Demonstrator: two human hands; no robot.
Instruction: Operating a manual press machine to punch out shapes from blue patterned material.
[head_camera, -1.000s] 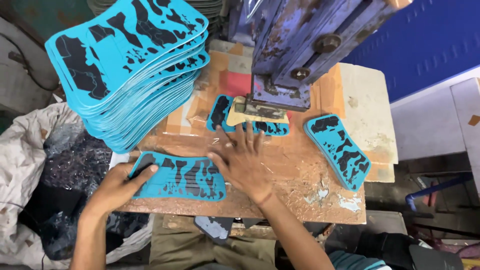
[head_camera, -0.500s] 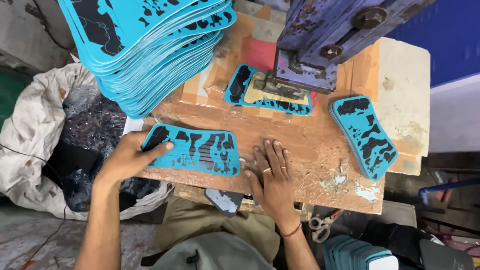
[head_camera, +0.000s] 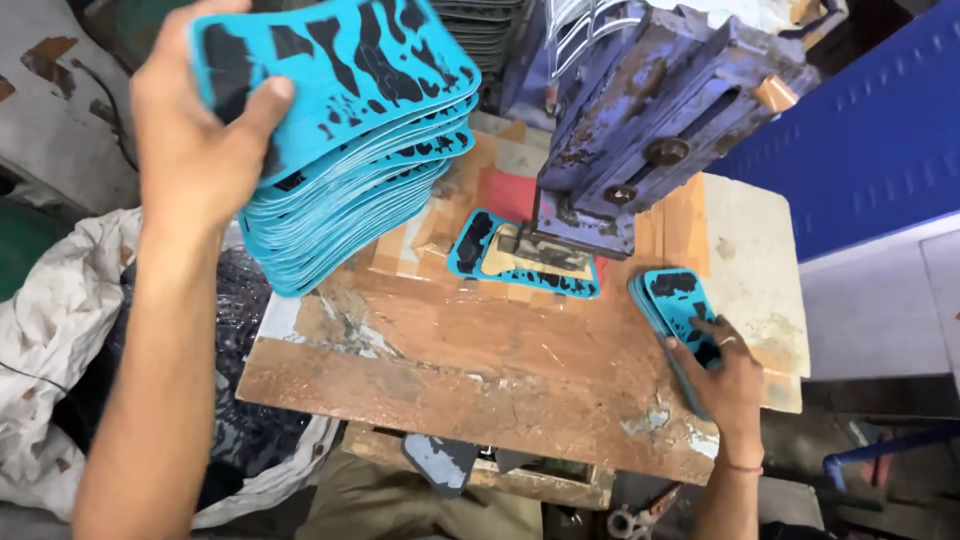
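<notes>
Head view cut off the top of the blue press (head_camera: 650, 110) at twelve o'clock, and its lower block hid most of the turquoise sheet (head_camera: 475, 245) lying beneath it; only that sheet's black-patterned rim showed. The left hand (head_camera: 195, 130), at ten o'clock, had its grip closed on the top sheet (head_camera: 340, 70) of a tall stack of turquoise sheets (head_camera: 340, 210), thumb on the upper face, the other fingers hidden underneath. The stack's far edge ran out of frame. The right hand (head_camera: 725, 375), at four o'clock, lay fingers-down on a small pile of turquoise pieces (head_camera: 675, 300) near the right edge of the surface (head_camera: 480, 370); whether its grip closed around the pile could not be made out. That surface was worn wood, scratched and smeared with pale residue, patched with tape near the press. Below its near edge a dark scrap (head_camera: 440, 460) stuck out, partly hidden. At eight o'clock a white sack (head_camera: 50, 330) held dark offcuts, blurred. A blue metal wall (head_camera: 860, 150) stood at two o'clock.
</notes>
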